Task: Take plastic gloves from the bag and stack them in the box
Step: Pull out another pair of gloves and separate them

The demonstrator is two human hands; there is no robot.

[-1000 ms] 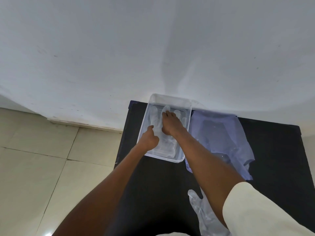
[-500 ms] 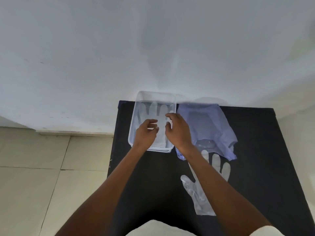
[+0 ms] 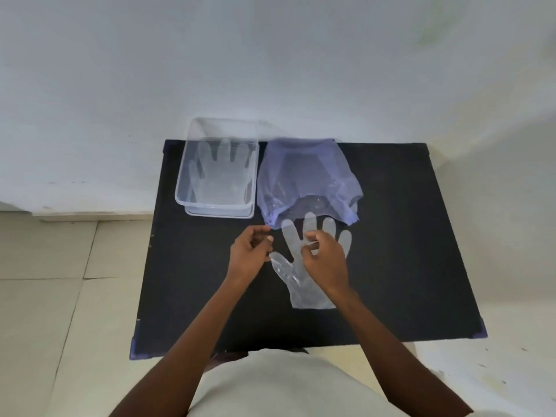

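One camera on my head, looking forward and down, whole black table [image 3: 391, 236] in view, far edge against the wall [image 3: 270, 55].

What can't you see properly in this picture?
- Head view: how many gloves lie in the clear box; they are see-through and overlap.
- Whether gloves remain in the purple bag; its film is crumpled and cloudy.
- Part of the loose glove on the table, covered by the right hand.
- Whether the left hand touches its thumb tip.

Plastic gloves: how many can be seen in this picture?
2. One plastic glove lies flat inside the clear box; another glove lies on the black table under the hands. The purple bag may hide more.
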